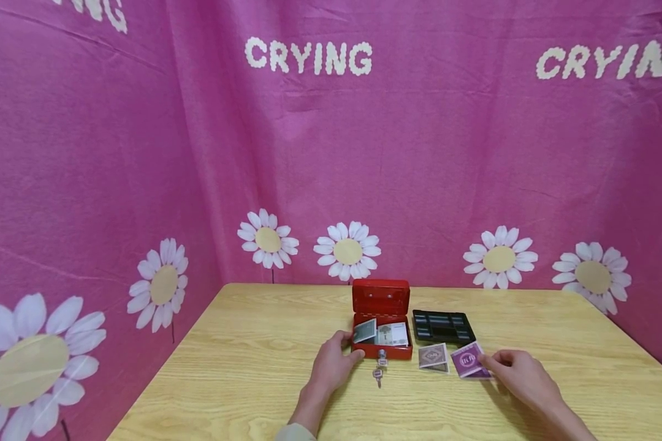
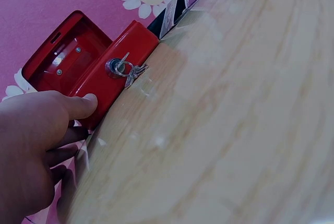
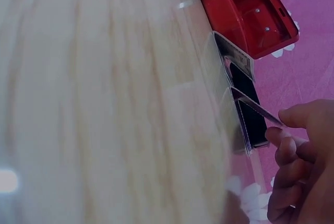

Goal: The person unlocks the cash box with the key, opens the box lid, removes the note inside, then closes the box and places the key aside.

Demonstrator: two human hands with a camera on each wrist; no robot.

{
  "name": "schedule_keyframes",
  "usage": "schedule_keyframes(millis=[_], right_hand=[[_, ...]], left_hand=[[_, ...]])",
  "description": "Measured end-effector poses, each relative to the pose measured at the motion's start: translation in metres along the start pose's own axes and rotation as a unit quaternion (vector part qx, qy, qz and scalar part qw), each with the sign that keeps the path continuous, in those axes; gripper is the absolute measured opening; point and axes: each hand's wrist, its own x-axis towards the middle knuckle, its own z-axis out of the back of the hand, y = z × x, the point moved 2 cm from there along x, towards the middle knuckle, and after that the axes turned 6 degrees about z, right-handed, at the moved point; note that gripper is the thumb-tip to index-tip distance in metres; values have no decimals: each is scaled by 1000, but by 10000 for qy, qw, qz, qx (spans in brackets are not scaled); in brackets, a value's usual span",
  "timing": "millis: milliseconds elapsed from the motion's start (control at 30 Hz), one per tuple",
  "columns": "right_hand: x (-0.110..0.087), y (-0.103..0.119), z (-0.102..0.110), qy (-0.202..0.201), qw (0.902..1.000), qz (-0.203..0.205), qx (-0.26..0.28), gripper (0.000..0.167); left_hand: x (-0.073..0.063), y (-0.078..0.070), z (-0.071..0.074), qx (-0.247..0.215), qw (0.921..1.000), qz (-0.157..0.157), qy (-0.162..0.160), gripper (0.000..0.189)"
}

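Purple folded note (image 1: 466,360) sits at the right of the group on the wooden table (image 1: 254,343), its near right edge pinched between the thumb and index finger of your right hand (image 1: 521,375); you cannot tell whether its lower edge bears on the wood. Between it and the red cash box (image 1: 394,353) stands a brown folded note (image 1: 433,356), with the black compartment tray (image 1: 444,326) lying just behind both. Your left hand (image 1: 333,366) grips the box's near left corner, thumb pressed on the front wall and fingers around the side. The lid is raised at the back, and a greenish folded note (image 1: 365,331) leans inside on the left, beside a pale banknote (image 1: 393,335). Keys (image 1: 378,375) hang by a ring from the front lock (image 2: 112,67). Behind the table hangs a pink curtain (image 1: 419,153) with daisies and white lettering, some of it cut off. Your right fingertips cover the purple note's edge; the left wrist view crops its top, and the right wrist view shows both folded notes nearly edge-on, their print unreadable. The notes hide most of the box's floor, and your left fingertips are partly out of sight.
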Motion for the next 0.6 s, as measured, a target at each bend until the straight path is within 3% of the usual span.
schedule_keyframes(millis=[333,600], right_hand=[[2,5,7,-285,9995,-81,-96,59],[1,10,5,-714,9960,411,-332,46]], left_hand=[[0,-1,-1,-6,10000,0,-5,44],[0,0,-1,-26,9999,-111,-51,44]])
